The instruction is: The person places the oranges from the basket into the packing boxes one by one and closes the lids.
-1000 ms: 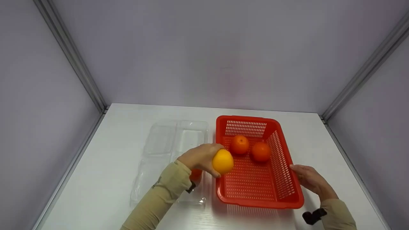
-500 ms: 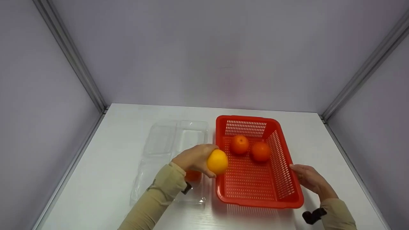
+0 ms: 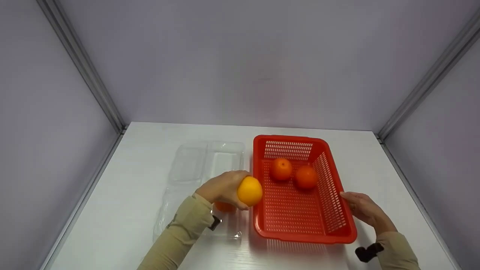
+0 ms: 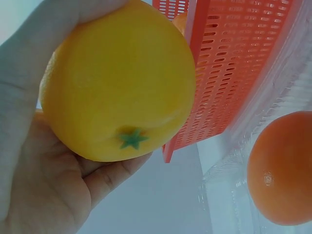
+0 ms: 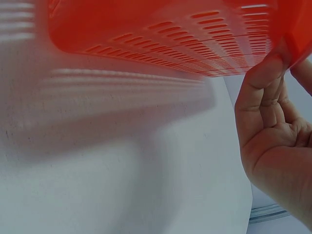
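Note:
My left hand (image 3: 222, 186) grips a yellow orange (image 3: 249, 191), which overlaps the left rim of the red basket (image 3: 292, 217) in the head view. The left wrist view shows a green star-shaped stem mark on this orange (image 4: 117, 83), with thumb and fingers on either side. Two deeper-coloured oranges lie in the basket, one at the back (image 3: 281, 169) and one to its right (image 3: 306, 177). On the basket's right rim, my right hand (image 3: 365, 210) pinches the edge between thumb and fingers. Another orange (image 4: 285, 168) sits in the clear plastic tray (image 3: 185, 165), partly hidden by my left hand in the head view.
The clear tray, divided into compartments, lies left of the basket on the white table (image 3: 123, 210). Pale panels (image 3: 240, 67) wall the table at the back and sides. The basket casts a shadow on the tabletop in the right wrist view.
My left hand has moved left with the yellow orange, from over the basket's inside to its left rim. My right hand stays on the right rim; the basket has hardly moved.

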